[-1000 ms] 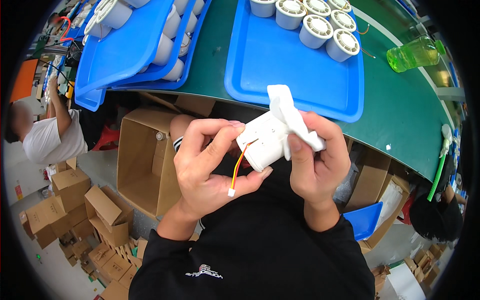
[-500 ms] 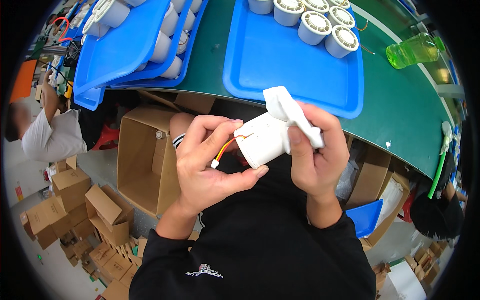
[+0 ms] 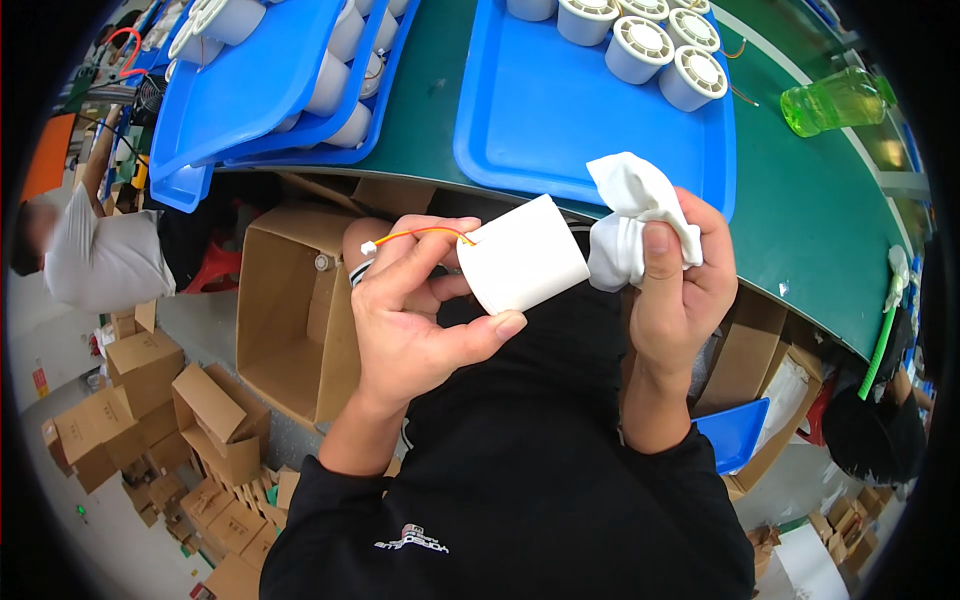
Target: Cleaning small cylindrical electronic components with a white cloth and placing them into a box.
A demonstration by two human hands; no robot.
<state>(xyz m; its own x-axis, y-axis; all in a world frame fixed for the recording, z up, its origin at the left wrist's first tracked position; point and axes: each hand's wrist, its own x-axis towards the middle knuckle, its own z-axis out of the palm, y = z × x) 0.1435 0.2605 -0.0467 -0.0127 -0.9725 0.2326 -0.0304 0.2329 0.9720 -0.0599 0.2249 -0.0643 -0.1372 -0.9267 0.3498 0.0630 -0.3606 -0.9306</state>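
Note:
My left hand (image 3: 415, 315) grips a white cylindrical housing (image 3: 525, 258) by its left end, thumb below and fingers above. From that end come red and yellow wires (image 3: 425, 232) with a small white connector (image 3: 369, 248), lying over the fingers. A bunched white cloth (image 3: 640, 225) is pinched between the thumb and fingers of my right hand (image 3: 685, 280). The cloth is just right of the housing, with a narrow gap between them. Both are held above my lap, in front of the table edge.
A blue tray (image 3: 560, 130) on the green table (image 3: 780, 220) carries several white round units with slotted tops (image 3: 640, 48). Stacked blue trays (image 3: 240, 100) hold more at left. A green bottle (image 3: 835, 103) stands at right. An open cardboard box (image 3: 285, 320) is below; a person (image 3: 110, 245) sits at far left.
My right hand has drawn the cloth off the housing, to the right. The housing has turned in my left hand, and its wires now lie higher, pointing left.

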